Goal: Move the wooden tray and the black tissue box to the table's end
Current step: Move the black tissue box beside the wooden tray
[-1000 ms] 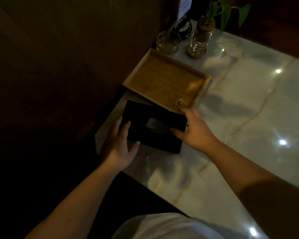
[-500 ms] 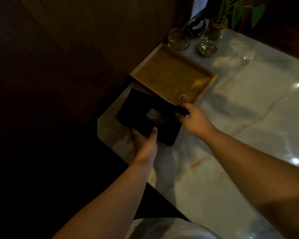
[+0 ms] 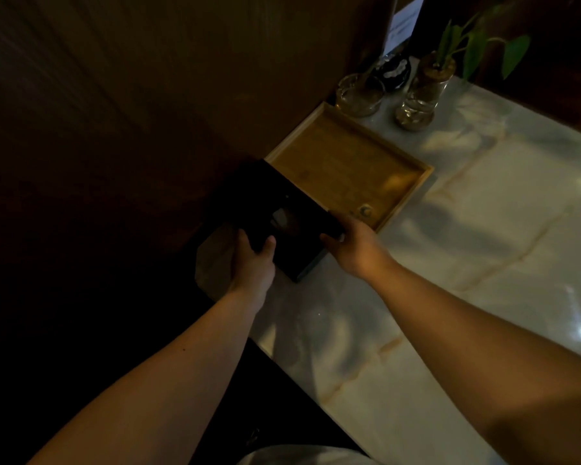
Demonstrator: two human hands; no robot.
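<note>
- The left hand [image 3: 252, 263] is clamped on the near edge of the black tissue box [image 3: 275, 219], thumb on top and fingers under; the right hand [image 3: 353, 246] grips the box's right-hand corner.
- The box looks lifted and tilted above the near corner of the marble surface [image 3: 483, 263] (the dim light hides its far edge), its long axis running from near right to far left.
- The wooden tray [image 3: 346, 162] lies just beyond the box, flat against the wall, its near corner by the right hand's fingertips.
- The far end, with a glass dish [image 3: 359, 95] and a plant vase [image 3: 420, 99], lies past the tray, so I judge the box must travel forward and right, over or around it.
</note>
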